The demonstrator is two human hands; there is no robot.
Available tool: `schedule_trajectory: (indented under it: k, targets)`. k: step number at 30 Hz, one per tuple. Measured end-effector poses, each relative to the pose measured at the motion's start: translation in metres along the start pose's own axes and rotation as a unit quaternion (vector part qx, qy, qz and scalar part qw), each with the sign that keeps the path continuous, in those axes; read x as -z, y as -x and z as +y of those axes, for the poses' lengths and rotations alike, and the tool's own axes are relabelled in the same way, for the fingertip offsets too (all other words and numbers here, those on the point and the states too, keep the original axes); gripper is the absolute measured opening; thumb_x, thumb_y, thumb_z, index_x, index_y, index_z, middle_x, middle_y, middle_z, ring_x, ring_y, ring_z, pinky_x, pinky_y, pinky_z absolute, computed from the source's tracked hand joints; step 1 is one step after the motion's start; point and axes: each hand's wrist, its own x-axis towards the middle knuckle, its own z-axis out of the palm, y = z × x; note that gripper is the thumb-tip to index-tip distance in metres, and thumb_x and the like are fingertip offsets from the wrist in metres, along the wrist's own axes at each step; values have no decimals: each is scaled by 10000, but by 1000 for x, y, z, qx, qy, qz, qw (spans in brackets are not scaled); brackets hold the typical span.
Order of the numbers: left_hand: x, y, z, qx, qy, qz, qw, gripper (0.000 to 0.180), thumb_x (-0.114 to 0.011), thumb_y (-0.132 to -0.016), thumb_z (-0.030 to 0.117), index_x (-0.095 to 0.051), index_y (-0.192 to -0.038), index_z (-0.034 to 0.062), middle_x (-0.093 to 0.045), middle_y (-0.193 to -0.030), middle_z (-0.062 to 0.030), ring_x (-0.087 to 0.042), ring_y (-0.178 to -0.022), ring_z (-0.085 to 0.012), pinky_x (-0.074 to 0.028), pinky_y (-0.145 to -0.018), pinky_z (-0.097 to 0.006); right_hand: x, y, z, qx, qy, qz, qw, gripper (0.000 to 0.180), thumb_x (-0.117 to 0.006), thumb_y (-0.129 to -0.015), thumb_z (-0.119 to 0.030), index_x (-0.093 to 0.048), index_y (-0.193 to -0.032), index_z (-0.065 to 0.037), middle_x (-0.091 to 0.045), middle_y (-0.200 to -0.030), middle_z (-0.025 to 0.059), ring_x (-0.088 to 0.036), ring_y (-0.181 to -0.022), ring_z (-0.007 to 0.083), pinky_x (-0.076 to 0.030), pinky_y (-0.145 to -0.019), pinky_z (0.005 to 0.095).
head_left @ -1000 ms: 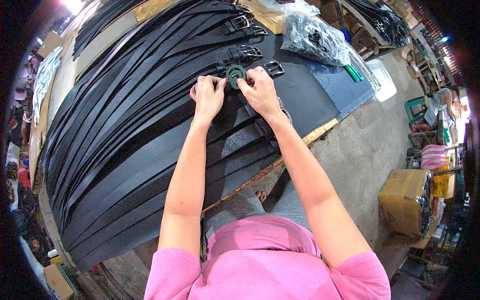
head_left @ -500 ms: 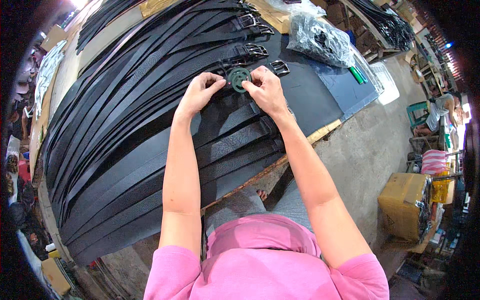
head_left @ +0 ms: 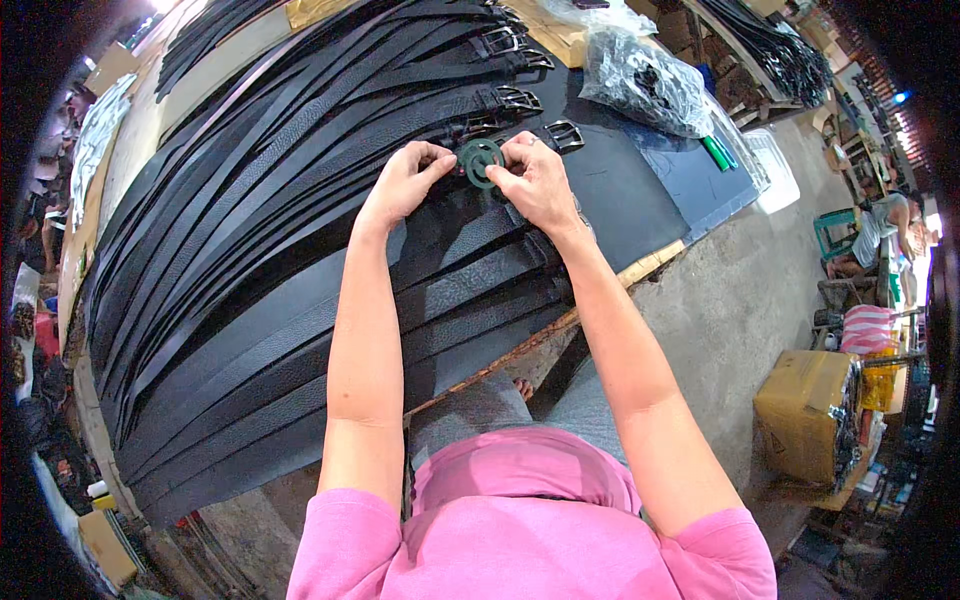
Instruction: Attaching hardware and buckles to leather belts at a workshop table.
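A round, flat, dark green piece with cutouts (head_left: 480,163) is pinched between the thumb and fingers of my right hand (head_left: 540,180). What kind of thing it is cannot be made out. My left hand (head_left: 404,188) is closed in a pinch at the left edge of this piece; anything between its fingertips is too small to name. Below both hands, black leather belts (head_left: 290,130) lie fanned out side by side across the table, their metal buckles (head_left: 517,98) toward the right. One buckle (head_left: 563,136) sits just beyond my right hand.
A clear plastic bag with dark contents (head_left: 645,80) lies at the table's far right, near a green marker-like object (head_left: 717,153). More black straps (head_left: 765,50) hang at the far right. A cardboard box (head_left: 805,415) stands right of me. Another person (head_left: 885,225) is at the far right.
Both hands stay almost in place, with the green piece still between them. The whole view has shifted very slightly.
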Motion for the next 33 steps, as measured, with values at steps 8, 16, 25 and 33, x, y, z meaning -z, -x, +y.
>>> schedule_trajectory:
  k: [8, 16, 25, 33]
  targets:
    - [2, -6, 4, 67, -13, 32, 997, 303, -670, -881, 227, -616, -1029, -31, -648, -924, -52, -582, -883, -122, -463, -822, -268, 6, -2, -3, -9, -31, 22, 999, 196, -669, -722, -136, -584, -694, 38, -570, -752, 148, -587, -725, 277, -454, -634, 357]
    - [-6, 9, 36, -54, -296, 48, 953, 370, -796, -599, 90, -685, -945, 23, -662, -887, -152, -665, -870, -278, -540, -777, -378, 16, -17, -19, -252, -331, -77, 906, 352, -618, -878, -278, -638, -1117, -21, -651, -1121, 88, -649, -921, 213, -482, -804, 323]
    - [-15, 46, 74, -282, -301, 235, 880, 124, -586, -734, 3, -639, -816, 80, -530, -859, -100, -561, -888, -284, -469, -790, -388, 72, -32, -31, -279, -498, -203, 795, 238, -554, -943, -205, -613, -1108, -43, -621, -1212, 127, -629, -995, 281, -464, -928, 405]
    - [-44, 118, 87, -185, -108, 287, 934, 115, -667, -819, 127, -650, -883, 33, -583, -795, -100, -611, -721, -234, -480, -598, -330, 114, -49, -49, -198, -594, -227, 746, 228, -524, -959, -171, -622, -1040, 18, -669, -1037, 156, -614, -1005, 264, -470, -934, 420]
